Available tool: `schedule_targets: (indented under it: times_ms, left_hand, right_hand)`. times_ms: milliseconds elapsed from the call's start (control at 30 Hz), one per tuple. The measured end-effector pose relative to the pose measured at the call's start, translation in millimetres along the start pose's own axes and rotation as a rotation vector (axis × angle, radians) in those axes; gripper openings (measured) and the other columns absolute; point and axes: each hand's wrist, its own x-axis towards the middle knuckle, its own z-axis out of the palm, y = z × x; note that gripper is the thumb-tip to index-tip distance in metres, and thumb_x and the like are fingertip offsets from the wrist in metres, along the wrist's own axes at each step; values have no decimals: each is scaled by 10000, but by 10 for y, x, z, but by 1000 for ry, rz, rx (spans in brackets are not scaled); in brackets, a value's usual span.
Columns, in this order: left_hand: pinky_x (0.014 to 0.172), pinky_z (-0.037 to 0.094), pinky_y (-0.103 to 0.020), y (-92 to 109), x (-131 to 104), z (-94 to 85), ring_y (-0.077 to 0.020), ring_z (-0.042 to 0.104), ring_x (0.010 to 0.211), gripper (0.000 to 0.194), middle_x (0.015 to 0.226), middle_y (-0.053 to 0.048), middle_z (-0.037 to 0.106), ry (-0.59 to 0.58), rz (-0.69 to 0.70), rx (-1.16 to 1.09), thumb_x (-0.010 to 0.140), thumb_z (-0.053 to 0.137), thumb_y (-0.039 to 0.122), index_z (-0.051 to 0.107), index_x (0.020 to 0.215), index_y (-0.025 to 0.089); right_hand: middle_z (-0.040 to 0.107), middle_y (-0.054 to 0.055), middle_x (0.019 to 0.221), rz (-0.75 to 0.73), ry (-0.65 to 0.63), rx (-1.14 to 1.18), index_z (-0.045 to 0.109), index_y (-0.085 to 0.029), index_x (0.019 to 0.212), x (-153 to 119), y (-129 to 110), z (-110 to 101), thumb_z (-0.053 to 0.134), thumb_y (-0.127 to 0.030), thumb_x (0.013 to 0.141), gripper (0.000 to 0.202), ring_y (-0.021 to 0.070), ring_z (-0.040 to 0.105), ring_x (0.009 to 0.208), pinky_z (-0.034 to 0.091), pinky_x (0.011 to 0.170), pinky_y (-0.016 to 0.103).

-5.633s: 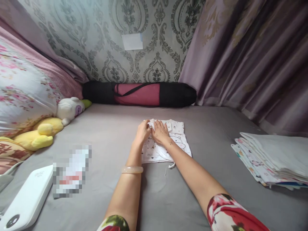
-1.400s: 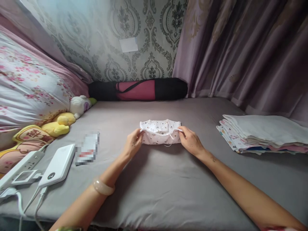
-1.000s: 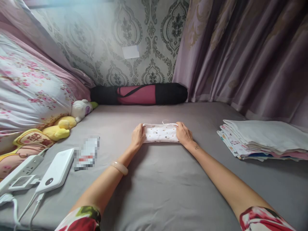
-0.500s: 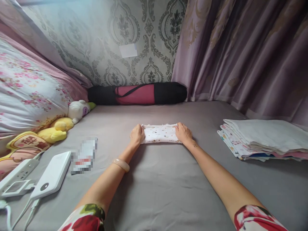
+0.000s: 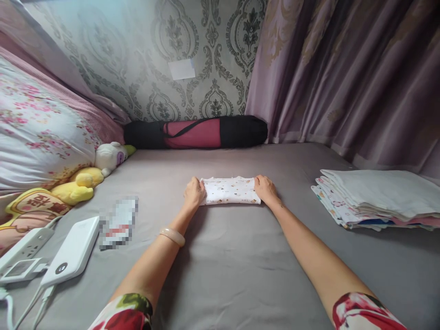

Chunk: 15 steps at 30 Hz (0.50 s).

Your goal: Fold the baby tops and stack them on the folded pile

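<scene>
A white cloth (image 5: 231, 189) with small brown and dark prints lies folded into a flat rectangle on the grey sheet, in the middle of the head view. My left hand (image 5: 195, 191) is closed on its left end, fingers curled at the edge. At the opposite end, my right hand (image 5: 267, 189) grips the upper right corner with bent fingers. The cloth is stretched level between both hands, and its upper edge looks slightly ruffled. Some fingertips are hidden behind the fabric.
To the right sits a stack of folded cloths (image 5: 374, 195). A white power bank (image 5: 72, 252), a power strip (image 5: 29, 247) and cables are at the left, near a blurred packet (image 5: 120, 223). Plush toys (image 5: 74, 185) line the left side. A black and red bag (image 5: 195, 133) lies along the wall.
My right hand has shifted slightly right and more of the cloth's right end shows. My left hand has moved a little left. The cloth looks flatter along its top edge.
</scene>
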Motion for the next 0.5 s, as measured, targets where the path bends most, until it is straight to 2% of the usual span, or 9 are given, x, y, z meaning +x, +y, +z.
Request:
schedule_targets:
  times_ms: [100,167,233,300,367,433,500]
  left_hand:
    - [797,474,-360,-3,-23,-69,-280,640,982,243,1052,-191,654,78,46,23,945,414,301,581,1023,142]
    - [883,471,-389,49,-82,-114,-291,615,1065,293,1146,-212,627,148,164,39,950,390,274,584,1096,110]
    - [1006,424,-418,159,-182,-141,-293,553,1203,351,1268,-200,596,173,349,44,963,351,256,564,1198,106]
    - [1113,337,-449,307,-303,-144,-289,438,1347,405,1396,-158,536,137,482,67,977,330,268,514,1309,127]
    - [1168,261,-477,452,-415,-129,-291,332,1425,459,1485,-121,461,50,511,127,986,321,305,453,1394,142]
    - [1191,217,-486,548,-487,-107,-290,280,1452,500,1524,-113,409,-40,491,190,994,296,326,411,1440,133]
    - [1203,194,-482,577,-510,-77,-282,264,1459,522,1536,-112,387,-87,474,231,1003,253,331,396,1458,120]
  right_hand:
    - [690,145,1127,3,-50,1,651,-170,1162,-22,-6,-116,324,-222,993,371,227,645,1052,459,824,288]
    - [661,180,1190,-28,19,-25,604,-136,1245,-102,-87,-184,302,-214,990,403,253,629,1095,460,872,324]
    - [573,200,1342,-152,129,-56,524,-108,1346,-232,-240,-208,275,-232,994,449,278,552,1225,418,990,382]
    - [411,167,1512,-354,151,-66,413,-92,1446,-384,-430,-181,279,-272,993,506,276,363,1400,280,1137,433]
    - [296,129,1578,-535,83,-80,330,-73,1498,-515,-603,-121,278,-277,983,556,249,224,1468,151,1200,452]
    - [246,119,1594,-618,16,-91,290,-50,1515,-593,-714,-52,259,-259,973,581,227,174,1483,104,1217,438]
    - [231,121,1596,-631,-24,-97,280,-35,1517,-612,-753,11,248,-242,963,592,224,167,1484,98,1220,430]
